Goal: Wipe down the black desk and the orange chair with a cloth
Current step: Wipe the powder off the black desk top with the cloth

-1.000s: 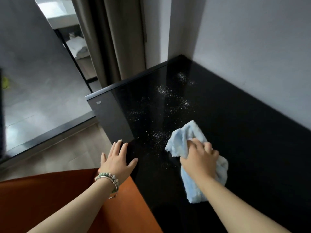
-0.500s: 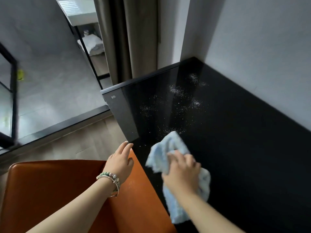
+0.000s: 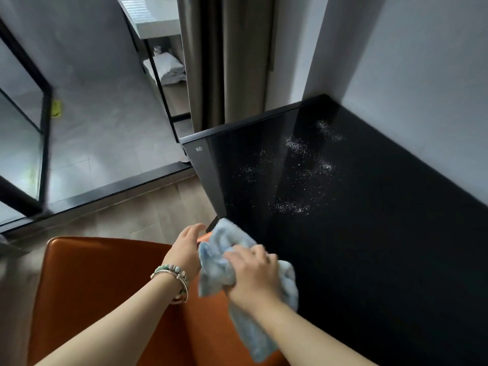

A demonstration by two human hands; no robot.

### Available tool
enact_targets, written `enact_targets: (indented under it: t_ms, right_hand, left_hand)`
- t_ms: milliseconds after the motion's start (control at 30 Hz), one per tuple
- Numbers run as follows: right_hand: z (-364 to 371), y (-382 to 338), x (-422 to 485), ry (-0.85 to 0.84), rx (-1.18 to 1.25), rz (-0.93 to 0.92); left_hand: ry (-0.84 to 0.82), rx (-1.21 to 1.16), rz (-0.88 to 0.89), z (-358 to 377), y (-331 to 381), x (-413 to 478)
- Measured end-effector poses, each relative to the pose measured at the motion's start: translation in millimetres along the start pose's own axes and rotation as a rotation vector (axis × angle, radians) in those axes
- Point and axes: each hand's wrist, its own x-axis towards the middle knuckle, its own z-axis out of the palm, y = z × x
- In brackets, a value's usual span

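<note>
The black desk (image 3: pixel 369 207) fills the right side, with white dust specks (image 3: pixel 303 175) scattered over its far left part. My right hand (image 3: pixel 253 276) grips a crumpled light blue cloth (image 3: pixel 219 265) at the desk's near left edge, part of it hanging over the orange chair (image 3: pixel 105 286). My left hand (image 3: pixel 186 249), with bracelets at the wrist, hovers over the chair beside the cloth, fingers relaxed and holding nothing.
A grey wall (image 3: pixel 422 75) runs along the desk's right side. Brown curtains (image 3: pixel 224 62) hang behind the desk's far corner. To the left are wooden flooring (image 3: pixel 132 212), a black-framed glass partition (image 3: pixel 45 128) and a tiled floor beyond.
My right hand has dragged the cloth back and left, from the middle of the desk to its near left edge. My left hand has come off the desk edge and now sits beside the cloth.
</note>
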Motion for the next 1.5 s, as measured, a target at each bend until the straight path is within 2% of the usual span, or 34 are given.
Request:
enact_targets:
  t_ms: [33, 100, 233, 367, 467, 800, 1133, 1300, 1367, 1500]
  right_hand:
    - [0, -6, 3, -0.020, 0.048, -0.032]
    - [-5, -3, 12, -0.039, 0.162, 0.021]
    - [-36, 28, 29, 0.109, 0.249, 0.183]
    - [-57, 55, 34, 0.088, 0.218, 0.270]
    - [-59, 63, 31, 0.068, 0.188, 0.260]
    - [-55, 29, 19, 0.073, 0.180, 0.319]
    - [-36, -46, -9, 0.182, 0.140, 0.533]
    - [-52, -14, -46, 0.273, 0.043, 0.834]
    - [-54, 2, -56, 0.256, 0.044, 0.932]
    - [-46, 28, -50, 0.215, 0.044, 0.975]
  left_hand:
    - [0.007, -0.023, -0.009, -3, 0, 0]
    - [0.070, -0.074, -0.029, -10, 4, 2]
    - [0.199, -0.144, -0.014, -17, 21, 8]
    - [0.187, -0.130, 0.023, -15, 36, 9]
    - [0.176, -0.102, 0.034, -11, 45, 10]
    - [0.170, -0.067, 0.143, -35, 32, -5]
    - [0.017, -0.004, 0.295, -69, -19, -25]
    - [-0.067, 0.063, 0.389, -66, -13, -20]
    - [-0.090, 0.074, 0.389, -61, -10, -16]
    - [-0.128, 0.101, 0.369, -48, 1, 4]
